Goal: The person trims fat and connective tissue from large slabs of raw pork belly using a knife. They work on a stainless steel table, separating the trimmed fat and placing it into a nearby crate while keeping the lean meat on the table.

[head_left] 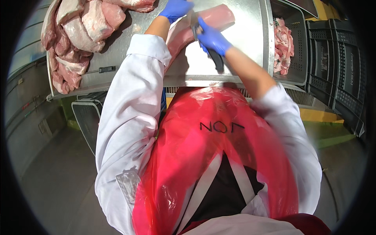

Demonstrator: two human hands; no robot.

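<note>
My left hand [175, 8], at top centre, presses flat on the pink meat slab [211, 19]. My right hand [212, 38] is clenched around a black-handled knife [215, 58] just beside it on the steel table [250, 35].

We look down on a steel table [250, 27] where our left hand [175, 8], in a blue glove, presses on a long pink slab of meat [213, 18]. Our right hand [212, 38], also blue-gloved, is closed around the black handle of a knife [215, 57] whose blade meets the slab. More pale cuts [78, 35] lie heaped at the table's left end. A grey crate [298, 43] of trimmings stands just beside the right edge. A red plastic apron [203, 156] covers our front.
</note>
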